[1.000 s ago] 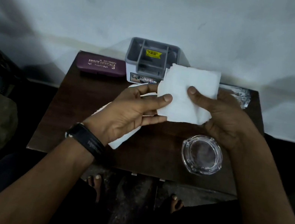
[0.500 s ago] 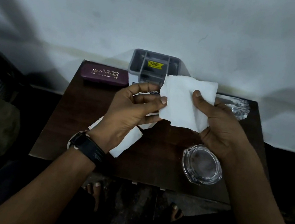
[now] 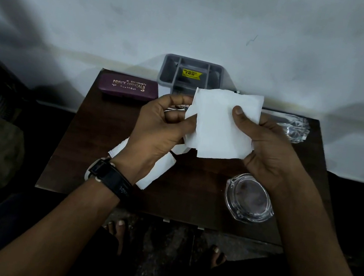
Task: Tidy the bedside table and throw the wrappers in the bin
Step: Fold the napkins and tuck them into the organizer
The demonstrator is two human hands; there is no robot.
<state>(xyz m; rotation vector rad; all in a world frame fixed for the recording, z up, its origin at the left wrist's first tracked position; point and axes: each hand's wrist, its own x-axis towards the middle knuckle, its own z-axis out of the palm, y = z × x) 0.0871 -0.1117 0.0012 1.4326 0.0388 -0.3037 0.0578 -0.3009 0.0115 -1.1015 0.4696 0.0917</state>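
Right thumb [image 3: 240, 114] presses the white tissue [image 3: 221, 130] against the curled fingers behind, right hand [image 3: 268, 150] clamped on it; left hand [image 3: 160, 129] pinches its left edge. The sheet hangs above the bedside table [image 3: 192, 187], between both hands, with another tissue [image 3: 158, 170] lying directly beneath the left wrist.

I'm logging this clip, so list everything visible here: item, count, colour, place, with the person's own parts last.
bedside table: 1, dark brown wood, against the wall
spectacle case: 1, maroon with gold lettering, back left of the table
organiser: 1, grey with a yellow sticker, back centre
tissue: 1, white, held above the table by both hands
more tissues: count unclear, white, on the table under the left hand
ashtray: 1, clear glass, front right
clear object: 1, back right, hard to identify
watch: 1, black, left wrist
left hand: 1, pinching the tissue's left edge
right hand: 1, gripping its right side
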